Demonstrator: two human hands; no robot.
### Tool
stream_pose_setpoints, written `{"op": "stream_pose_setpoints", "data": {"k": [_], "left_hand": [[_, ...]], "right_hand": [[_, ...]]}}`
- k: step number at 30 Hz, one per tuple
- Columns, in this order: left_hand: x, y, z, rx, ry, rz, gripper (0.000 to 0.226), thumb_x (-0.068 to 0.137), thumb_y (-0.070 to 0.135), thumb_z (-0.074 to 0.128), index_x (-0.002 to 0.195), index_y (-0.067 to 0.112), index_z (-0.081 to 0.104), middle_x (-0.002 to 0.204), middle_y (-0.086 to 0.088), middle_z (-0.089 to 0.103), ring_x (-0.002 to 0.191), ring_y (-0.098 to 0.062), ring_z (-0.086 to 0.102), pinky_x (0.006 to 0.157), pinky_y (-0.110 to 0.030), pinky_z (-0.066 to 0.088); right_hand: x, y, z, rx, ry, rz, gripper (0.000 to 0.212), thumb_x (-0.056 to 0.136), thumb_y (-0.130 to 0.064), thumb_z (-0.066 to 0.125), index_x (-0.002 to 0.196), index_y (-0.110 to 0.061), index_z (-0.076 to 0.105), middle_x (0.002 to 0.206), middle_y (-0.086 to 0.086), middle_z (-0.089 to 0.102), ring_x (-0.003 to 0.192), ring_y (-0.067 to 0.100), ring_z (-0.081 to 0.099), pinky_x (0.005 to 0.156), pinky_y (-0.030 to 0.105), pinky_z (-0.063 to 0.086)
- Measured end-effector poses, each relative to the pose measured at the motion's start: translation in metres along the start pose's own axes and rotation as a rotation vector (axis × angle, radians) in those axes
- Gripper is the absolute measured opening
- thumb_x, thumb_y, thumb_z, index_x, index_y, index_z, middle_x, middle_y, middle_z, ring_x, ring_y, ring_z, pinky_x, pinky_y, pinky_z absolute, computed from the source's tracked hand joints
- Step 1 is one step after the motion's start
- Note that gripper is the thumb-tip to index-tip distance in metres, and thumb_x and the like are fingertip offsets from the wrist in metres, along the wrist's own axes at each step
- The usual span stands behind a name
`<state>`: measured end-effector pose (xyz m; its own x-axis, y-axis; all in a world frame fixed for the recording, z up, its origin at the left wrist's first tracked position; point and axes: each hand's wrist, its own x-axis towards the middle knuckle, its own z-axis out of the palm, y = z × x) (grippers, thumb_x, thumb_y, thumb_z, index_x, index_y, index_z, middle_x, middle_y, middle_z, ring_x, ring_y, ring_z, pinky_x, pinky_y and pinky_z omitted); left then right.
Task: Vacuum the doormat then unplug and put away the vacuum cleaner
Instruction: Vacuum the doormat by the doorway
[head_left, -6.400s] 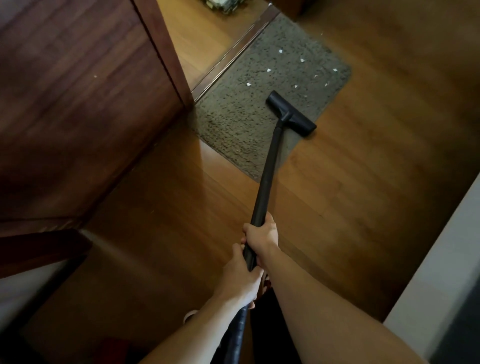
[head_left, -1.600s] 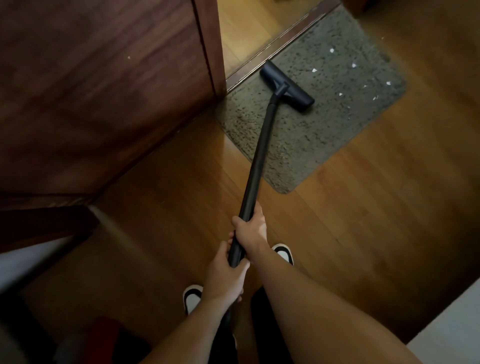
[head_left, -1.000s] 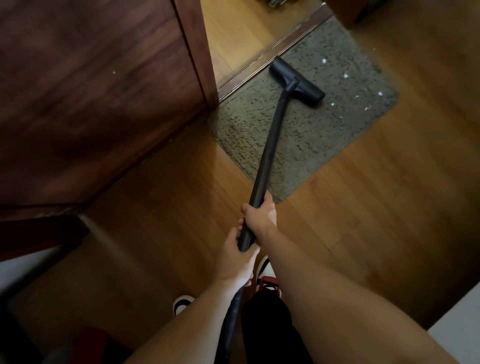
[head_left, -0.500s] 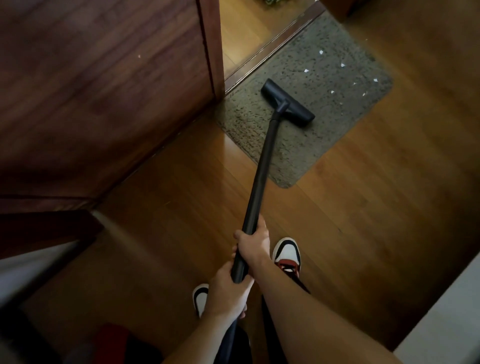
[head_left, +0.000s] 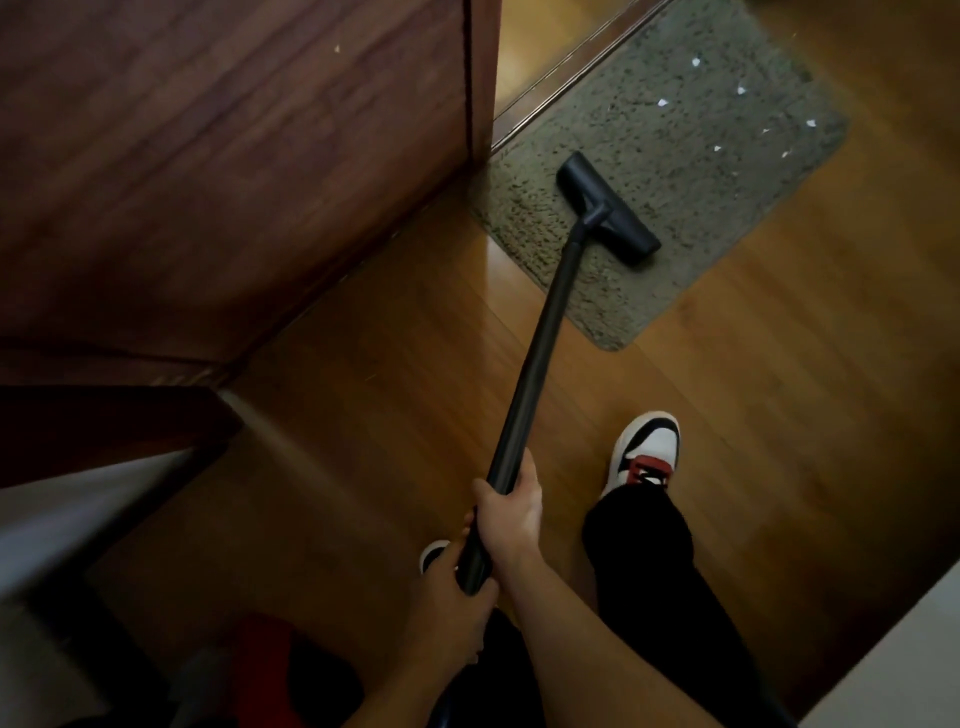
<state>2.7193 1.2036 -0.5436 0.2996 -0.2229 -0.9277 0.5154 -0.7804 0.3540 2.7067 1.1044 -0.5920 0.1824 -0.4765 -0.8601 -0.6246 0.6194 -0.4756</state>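
a dark reddish-brown wooden door (head_left: 234, 156) fills the upper left. warm honey-coloured wooden plank flooring (head_left: 779, 389) spreads to its right, gleaming brighter near the door's edge.

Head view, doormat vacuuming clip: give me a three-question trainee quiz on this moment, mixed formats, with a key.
1. True or false: the vacuum head rests on the doormat, not on the bare wooden floor.
2. Multiple choice: where do the white scraps still on the mat lie? A) at the near edge by the shoe; B) on the far part, beyond the head; C) under the wand.
3. Fill in: the right hand grips the wand ____ along it toward the head than the left hand.

Key: 1 true; 2 B; 3 farther.
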Motion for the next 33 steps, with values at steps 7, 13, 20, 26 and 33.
{"op": "stream_pose_setpoints", "data": {"k": [7, 13, 20, 26, 33], "left_hand": [[0.031, 0.054, 0.024, 0.048, 0.037, 0.071, 0.011, 0.087, 0.024, 0.068, 0.098, 0.026, 0.066, 0.069, -0.003, 0.068, 0.052, -0.019, 0.062, 0.049, -0.03, 0.049], [0.057, 0.129, 0.046, 0.044, 0.009, 0.089, 0.007, 0.091, 0.02, 0.065, 0.098, 0.02, 0.064, 0.063, -0.006, 0.064, 0.046, -0.018, 0.057, 0.044, -0.026, 0.044], [0.089, 0.196, 0.073, 0.105, 0.043, 0.116, 0.005, 0.091, 0.025, 0.066, 0.093, 0.022, 0.063, 0.066, -0.014, 0.064, 0.041, -0.019, 0.056, 0.041, -0.025, 0.045], [0.1, 0.238, 0.09, 0.102, 0.041, 0.114, 0.008, 0.093, 0.023, 0.065, 0.088, 0.017, 0.061, 0.064, -0.013, 0.061, 0.042, -0.019, 0.053, 0.041, -0.025, 0.044], [0.109, 0.266, 0.108, 0.081, 0.034, 0.114, 0.008, 0.091, 0.022, 0.066, 0.086, 0.017, 0.062, 0.066, -0.017, 0.063, 0.041, -0.023, 0.054, 0.042, -0.028, 0.046]], "right_hand": [[0.045, -0.056, -0.023, -0.016, -0.027, 0.002, 0.083, 0.095, -0.006, 0.061, 0.161, -0.037, 0.02, 0.092, 0.011, 0.066, 0.049, 0.013, 0.061, 0.05, 0.032, 0.057], [0.091, -0.12, -0.049, -0.022, -0.012, -0.024, 0.079, 0.095, -0.005, 0.062, 0.159, -0.033, 0.025, 0.088, 0.009, 0.065, 0.045, 0.013, 0.06, 0.047, 0.031, 0.056], [0.137, -0.178, -0.077, -0.022, 0.016, -0.047, 0.077, 0.095, -0.006, 0.062, 0.158, -0.033, 0.027, 0.088, 0.009, 0.063, 0.045, 0.013, 0.06, 0.047, 0.03, 0.056], [0.16, -0.21, -0.096, -0.016, 0.015, -0.008, 0.081, 0.095, -0.007, 0.061, 0.161, -0.031, 0.021, 0.092, 0.01, 0.064, 0.044, 0.012, 0.06, 0.047, 0.029, 0.054], [0.172, -0.238, -0.118, -0.01, 0.027, -0.001, 0.08, 0.096, -0.006, 0.061, 0.161, -0.029, 0.02, 0.089, 0.009, 0.062, 0.04, 0.009, 0.058, 0.046, 0.027, 0.053]]}}
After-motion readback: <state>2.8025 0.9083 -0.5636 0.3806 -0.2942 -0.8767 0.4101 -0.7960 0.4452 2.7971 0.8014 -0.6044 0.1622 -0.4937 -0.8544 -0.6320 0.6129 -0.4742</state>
